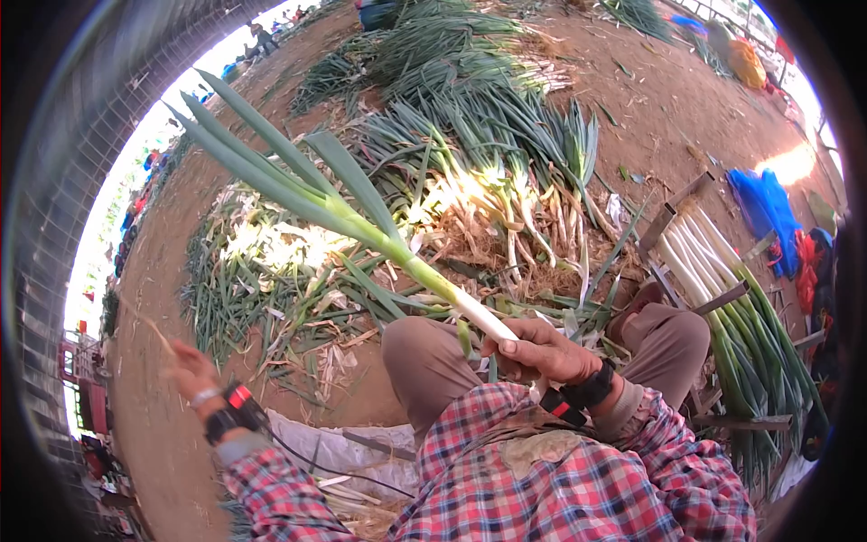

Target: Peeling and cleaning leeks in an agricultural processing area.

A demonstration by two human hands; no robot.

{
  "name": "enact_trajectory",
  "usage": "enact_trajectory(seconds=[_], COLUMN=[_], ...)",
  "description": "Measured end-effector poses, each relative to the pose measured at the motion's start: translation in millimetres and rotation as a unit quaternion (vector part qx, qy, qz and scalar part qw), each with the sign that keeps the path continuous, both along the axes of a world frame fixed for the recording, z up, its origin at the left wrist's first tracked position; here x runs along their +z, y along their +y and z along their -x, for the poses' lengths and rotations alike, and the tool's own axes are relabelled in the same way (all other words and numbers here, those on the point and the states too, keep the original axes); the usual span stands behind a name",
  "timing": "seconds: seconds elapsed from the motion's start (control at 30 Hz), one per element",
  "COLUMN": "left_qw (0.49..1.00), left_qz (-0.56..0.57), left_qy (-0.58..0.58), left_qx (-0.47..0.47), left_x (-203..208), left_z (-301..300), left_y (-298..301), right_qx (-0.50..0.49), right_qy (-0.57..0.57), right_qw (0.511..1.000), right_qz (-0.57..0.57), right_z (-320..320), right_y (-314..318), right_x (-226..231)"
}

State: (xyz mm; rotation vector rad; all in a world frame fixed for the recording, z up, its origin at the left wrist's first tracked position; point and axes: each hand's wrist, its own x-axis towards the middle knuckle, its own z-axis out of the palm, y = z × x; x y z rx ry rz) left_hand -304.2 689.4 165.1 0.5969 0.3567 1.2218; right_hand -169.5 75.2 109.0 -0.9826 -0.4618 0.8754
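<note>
My right hand (542,350) grips the white stalk of a long leek (361,226), whose green leaves fan up and to the left. My left hand (190,370) is flung out to the far left, blurred, with a thin dry strip of peel (149,325) at its fingers. Both wrists carry black bands, and my sleeves are red plaid. My knees in brown trousers (433,361) rise just below the leek.
A big heap of uncleaned leeks (488,181) lies ahead on the dirt ground. Trimmed leaves and peel (271,280) are strewn to the left. Cleaned leeks (722,289) rest in a wooden rack at right, near a blue cloth (763,208). A white sack (343,447) lies below.
</note>
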Motion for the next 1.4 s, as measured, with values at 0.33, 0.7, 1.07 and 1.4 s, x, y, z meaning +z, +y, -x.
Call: enact_trajectory(seconds=[0.33, 0.7, 1.07, 1.4], left_qw=[0.859, 0.836, 0.796, 0.803], left_qz=[-0.192, -0.38, -0.448, -0.457], left_qy=[0.137, 0.274, 0.339, 0.324], left_qx=[-0.454, -0.284, -0.224, -0.203], left_x=[32.9, 38.6, 22.0, 10.3], left_z=[-137.4, -134.3, -130.6, -127.5], left_y=[-357.8, -399.3, -397.0, -411.8], right_qx=[0.168, -0.22, -0.18, -0.32], right_qy=[0.078, -0.548, -0.486, -0.578], right_qw=[0.981, 0.792, 0.849, 0.727], right_qz=[-0.053, 0.155, 0.108, 0.189], right_z=[2.5, -9.2, -18.5, -8.6], right_y=[9.0, 59.3, 38.4, 59.2], right_x=[-9.6, 64.3, 17.1, 5.9])
